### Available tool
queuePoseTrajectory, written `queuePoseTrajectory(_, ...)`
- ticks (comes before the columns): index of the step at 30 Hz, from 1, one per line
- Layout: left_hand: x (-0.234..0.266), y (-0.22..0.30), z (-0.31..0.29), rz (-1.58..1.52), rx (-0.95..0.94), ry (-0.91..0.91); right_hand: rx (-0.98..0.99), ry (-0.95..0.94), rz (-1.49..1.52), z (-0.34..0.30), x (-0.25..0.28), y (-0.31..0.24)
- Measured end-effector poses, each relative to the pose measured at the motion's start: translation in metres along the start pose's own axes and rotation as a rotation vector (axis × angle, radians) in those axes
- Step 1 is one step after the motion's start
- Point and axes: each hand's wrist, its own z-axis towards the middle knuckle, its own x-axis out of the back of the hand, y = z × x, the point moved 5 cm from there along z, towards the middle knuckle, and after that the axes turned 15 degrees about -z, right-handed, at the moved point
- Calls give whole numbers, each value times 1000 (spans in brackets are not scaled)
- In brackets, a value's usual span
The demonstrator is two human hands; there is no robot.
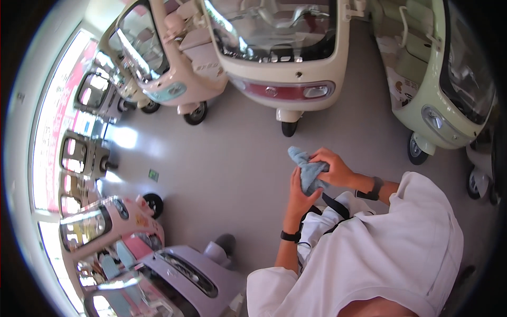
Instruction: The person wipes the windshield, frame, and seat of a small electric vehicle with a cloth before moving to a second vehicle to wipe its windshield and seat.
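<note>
Blue-grey, soft cloth (312, 177) hangs bunched between both hands, above the grey floor (211, 158) and in front of the person's lap. The left hand (301, 193) grips it from 7 o'clock, its fingers closed along the cloth's side and its thumb spread apart. The right hand (332, 168) comes in from 2 o'clock, its fingers curled over the folds; a loose end sticks out at 11 o'clock. Each wrist wears a black band (289, 236).

Measured from the cloth, a cream three-wheeler (317, 74) with a red front panel stands at 12 o'clock, a pale green one (430, 124) at 2, and a pink one (177, 82) at 10. A lilac vehicle (211, 269) sits between 7 and 8, beside another pink vehicle (134, 214). A small green patch (153, 174) marks the floor at 9.
</note>
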Motion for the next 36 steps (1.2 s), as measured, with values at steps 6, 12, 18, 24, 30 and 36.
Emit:
queuePoseTrajectory(6, -30, 2, 143, 53, -110, -232, -31, 295, -123, 74, 67, 32)
queuePoseTrajectory(12, -45, 44, 292, 102, -530, -294, -14, 577, -327, 156, 117, 56)
queuePoseTrajectory(18, -93, 145, 415, 204, -987, -302, 125, 940, -664, 231, 203, 56)
queuePoseTrajectory(24, -154, 166, 514, 376, -1325, -43, 190, 1176, -1104, 297, 276, 97)
queuePoseTrajectory(30, -170, 90, 599, 657, -895, -386, -58, 863, -1013, 363, 274, 211)
queuePoseTrajectory(36, -163, 81, 611, 669, -913, -417, -109, 830, -1030, 377, 273, 210)
